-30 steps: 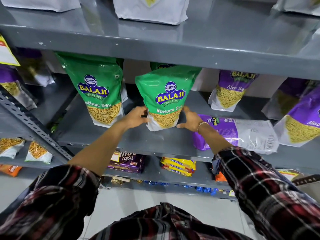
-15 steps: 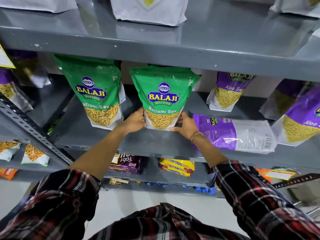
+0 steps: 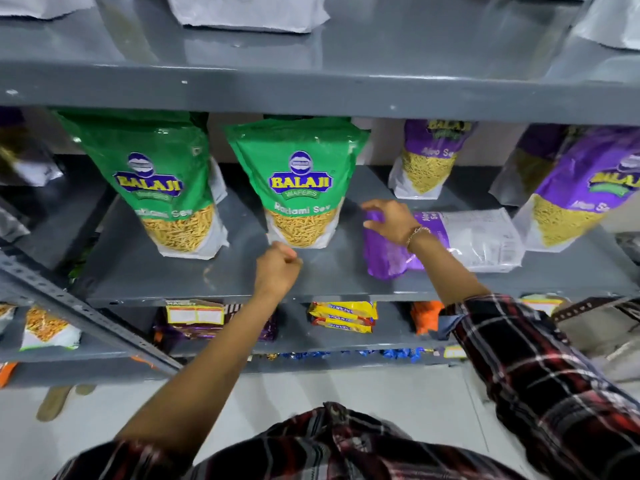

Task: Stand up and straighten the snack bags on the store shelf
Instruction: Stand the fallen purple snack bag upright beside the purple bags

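The middle green Ratlami Sev bag [image 3: 300, 181] stands upright on the grey shelf [image 3: 221, 271], and a second green bag [image 3: 156, 181] stands to its left. My left hand [image 3: 277, 273] is a closed fist just below the middle bag's base and holds nothing. To the right, a purple Aloo Sev bag [image 3: 478, 237] lies flat with its back label up. My right hand [image 3: 391, 220] rests on its purple top end, thumb and fingers curled around the edge. Two more purple bags [image 3: 429, 157] [image 3: 581, 192] stand behind and to the right.
The upper shelf [image 3: 311, 88] hangs low over the bag tops and carries white pouches [image 3: 249, 12]. Biscuit packs [image 3: 343, 317] and dark wrappers [image 3: 194, 323] fill the lower shelf. A slotted steel upright [image 3: 86, 317] slants across the left side.
Both hands let go of the middle green bag, which now stands upright. My right hand moved right onto the lying purple bag. My left hand dropped below the green bag into a fist.
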Tool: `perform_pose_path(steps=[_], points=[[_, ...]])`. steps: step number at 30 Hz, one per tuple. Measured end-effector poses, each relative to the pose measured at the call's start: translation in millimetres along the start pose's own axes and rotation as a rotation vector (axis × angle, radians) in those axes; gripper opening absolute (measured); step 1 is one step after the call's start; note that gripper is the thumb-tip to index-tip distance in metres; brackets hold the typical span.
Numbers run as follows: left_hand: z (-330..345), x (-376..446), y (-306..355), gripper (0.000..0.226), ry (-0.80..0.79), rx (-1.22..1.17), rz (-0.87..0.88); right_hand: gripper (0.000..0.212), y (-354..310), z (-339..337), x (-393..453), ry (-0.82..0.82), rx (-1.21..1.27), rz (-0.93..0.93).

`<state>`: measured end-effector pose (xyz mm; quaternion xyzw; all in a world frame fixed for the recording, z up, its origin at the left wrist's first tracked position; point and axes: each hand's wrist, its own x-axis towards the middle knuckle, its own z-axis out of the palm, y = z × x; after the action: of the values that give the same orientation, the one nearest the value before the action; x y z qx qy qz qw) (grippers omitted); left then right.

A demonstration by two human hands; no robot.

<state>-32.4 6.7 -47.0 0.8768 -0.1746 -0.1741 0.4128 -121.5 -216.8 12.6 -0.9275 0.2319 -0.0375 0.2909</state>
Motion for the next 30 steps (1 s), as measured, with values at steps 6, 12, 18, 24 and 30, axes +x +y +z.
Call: perform_pose_path(steps=[6, 12, 18, 24, 30], points=[[81.3, -64.6, 78.8, 0.011, -0.649, -0.455, 0.081, 0.032, 66.8, -78.5, -18.7, 0.074, -0.262, 0.117], [165.2, -88.9, 122.6, 0.008, -0.951, -0.774, -0.282, 0.050, 137.6, -115.1, -17.6, -0.048, -0.425, 0.296], [216.2, -96.3, 151.6, 0.015, -0.711, -0.942, -0.422, 0.072, 152.7, -120.0, -6.2, -0.225, -0.521, 0.208], [242.2, -93.5, 185.0, 0.037, -0.314, -0.978, -0.454, 0.064, 165.6, -128.2, -0.2, -0.396, -0.370, 0.090], [216.4, -67.0, 185.6, 0.037, 0.034, -0.899, -0.388, 0.039, 173.2, -123.8, -12.6, -0.370, 0.169, -0.006]])
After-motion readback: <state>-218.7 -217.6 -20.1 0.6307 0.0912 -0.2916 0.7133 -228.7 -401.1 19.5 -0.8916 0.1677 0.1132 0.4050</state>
